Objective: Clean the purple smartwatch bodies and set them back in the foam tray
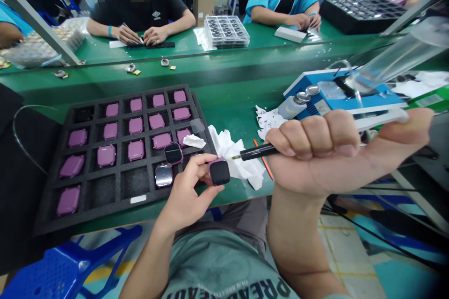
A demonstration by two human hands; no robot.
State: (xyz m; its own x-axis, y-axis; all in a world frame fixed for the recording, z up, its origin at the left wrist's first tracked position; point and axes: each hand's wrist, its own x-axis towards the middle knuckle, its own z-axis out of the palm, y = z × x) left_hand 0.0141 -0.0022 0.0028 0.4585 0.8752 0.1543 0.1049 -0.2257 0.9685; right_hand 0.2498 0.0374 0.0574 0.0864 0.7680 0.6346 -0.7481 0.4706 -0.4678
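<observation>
My left hand (189,191) pinches a smartwatch (219,172) with a purple case and a dark screen between thumb and fingers, over the tray's right front corner. In my right hand (326,154), the fingers are wrapped around a black pen-like tool (257,151) with a thin needle-like tip. That tip is at the watch's upper right edge; whether it touches, I cannot tell. A white piece (382,120) lies along my right thumb. Two more watches, one dark-faced (173,153) and one with a shiny face (163,175), lie in the tray beside my left hand.
A black foam tray (115,215) holds several purple watch cases. Crumpled white tissue (254,175) and an orange stick (264,161) lie right of it. Behind stand a metal-topped bottle (293,106) and a blue machine (315,79). Two people work across the green bench (224,77).
</observation>
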